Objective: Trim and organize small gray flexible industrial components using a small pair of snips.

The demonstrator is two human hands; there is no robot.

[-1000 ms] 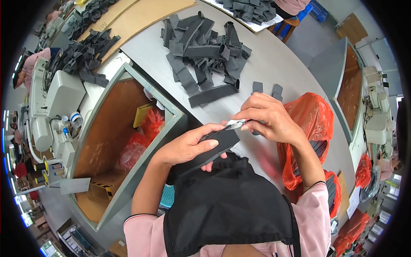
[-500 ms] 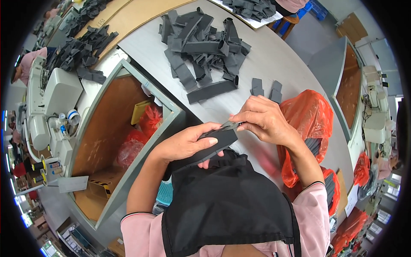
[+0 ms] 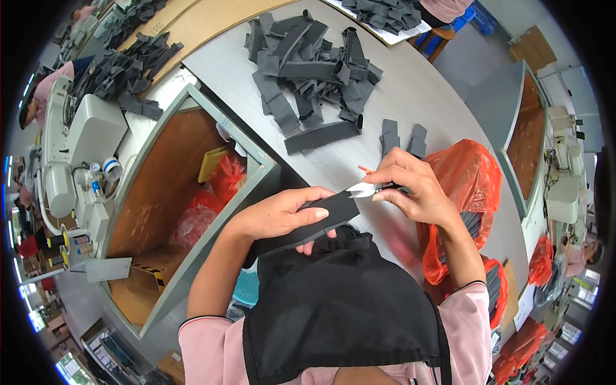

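My left hand [image 3: 282, 215] grips a dark grey fabric strip [image 3: 340, 210] just above my black apron, thumb lying on top and fingertips showing underneath. In my right hand [image 3: 410, 186] is a pair of thread snips [image 3: 364, 189], its silvery blades at the strip's upper right corner. Whether the blades touch the cloth I cannot tell. Beyond my hands lies a single long grey strip [image 3: 324, 136], flat on the table. A tangled pile of grey fabric strips [image 3: 314, 70] rises behind it. Two small grey pieces [image 3: 389, 136] lie side by side past my right hand.
Red plastic bags [image 3: 465, 179] with grey pieces inside stand to my right. At left, an open wooden-lined compartment [image 3: 160, 212] holds red bags, beside a white sewing machine [image 3: 96, 131]. More grey strips [image 3: 128, 64] lie at the far left. A pale table [image 3: 417, 83] stretches ahead.
The snips' blades now show plainly at the strip's corner, where my right fingers were pinched before. My right hand has shifted slightly right and down. My left hand still grips the strip.
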